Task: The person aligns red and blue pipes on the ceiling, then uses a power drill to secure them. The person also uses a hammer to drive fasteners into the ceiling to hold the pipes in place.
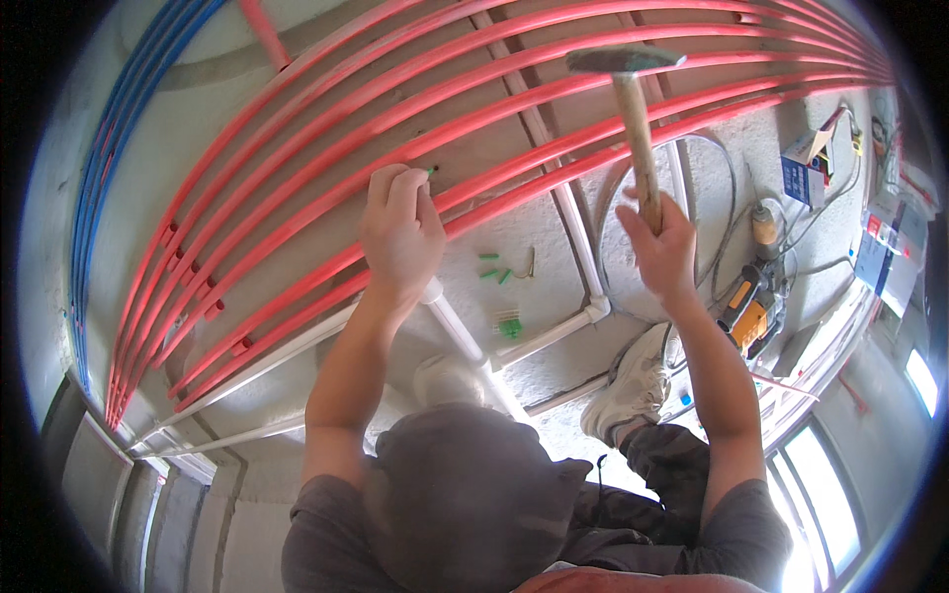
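- The left hand (400, 232) pinches a green wall plug (432, 171) upright on the concrete floor (514, 237), between red pipes (297, 168).
- The right hand (660, 247) grips a raised hammer (633, 119); the step looks like tapping the plug in, calling for a straight, light blow.
- Spare green plugs (499, 272) lie nearby; a blue-and-white carton (806, 168) sits farther right.

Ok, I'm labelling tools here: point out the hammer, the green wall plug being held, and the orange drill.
hammer (638, 138), head view, on the wooden handle.
green wall plug (432, 170), head view, on its visible tip.
orange drill (748, 314), head view, on its body.
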`<state>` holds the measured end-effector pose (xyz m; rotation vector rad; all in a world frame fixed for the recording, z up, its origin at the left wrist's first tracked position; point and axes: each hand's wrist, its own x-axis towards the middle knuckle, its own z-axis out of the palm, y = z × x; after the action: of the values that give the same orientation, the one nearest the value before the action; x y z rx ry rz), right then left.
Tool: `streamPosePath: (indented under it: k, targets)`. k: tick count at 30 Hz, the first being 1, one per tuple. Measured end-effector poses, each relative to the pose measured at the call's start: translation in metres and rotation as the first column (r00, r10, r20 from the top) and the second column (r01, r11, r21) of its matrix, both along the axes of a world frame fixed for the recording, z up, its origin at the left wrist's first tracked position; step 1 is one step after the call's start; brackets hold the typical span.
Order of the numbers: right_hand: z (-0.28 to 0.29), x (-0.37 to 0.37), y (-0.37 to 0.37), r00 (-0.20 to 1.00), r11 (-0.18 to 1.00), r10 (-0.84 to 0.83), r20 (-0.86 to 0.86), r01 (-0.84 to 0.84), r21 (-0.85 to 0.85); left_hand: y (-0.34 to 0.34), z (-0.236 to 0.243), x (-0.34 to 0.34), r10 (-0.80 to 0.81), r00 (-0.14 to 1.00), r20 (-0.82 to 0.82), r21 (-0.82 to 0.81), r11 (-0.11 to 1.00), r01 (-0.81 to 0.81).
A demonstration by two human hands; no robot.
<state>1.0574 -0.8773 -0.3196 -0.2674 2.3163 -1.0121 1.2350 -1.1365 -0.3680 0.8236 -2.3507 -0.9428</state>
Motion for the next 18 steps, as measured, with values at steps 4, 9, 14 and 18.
streamPosePath:
  k: [4, 9, 14, 18]
  targets:
    - [-0.025, -0.053, -0.022, 0.966, 0.992, -0.119, -0.23, 0.122, 0.001, -0.005, -0.007, 0.008, -0.106, 0.994, -0.001, -0.021, 0.994, 0.106]
    - [-0.025, -0.093, -0.059, 0.967, 0.98, -0.195, -0.164, 0.2, 0.014, -0.013, -0.009, 0.008, -0.161, 0.986, -0.044, -0.094, 0.983, 0.157]
    - [-0.012, -0.101, -0.062, 0.98, 0.978, -0.192, -0.043, 0.195, 0.072, -0.015, -0.011, 0.005, -0.185, 0.982, -0.031, -0.146, 0.973, 0.179]
    - [-0.025, -0.102, -0.061, 0.986, 0.99, -0.109, -0.122, 0.12, 0.079, -0.022, -0.008, 0.011, -0.207, 0.978, -0.028, -0.249, 0.949, 0.194]
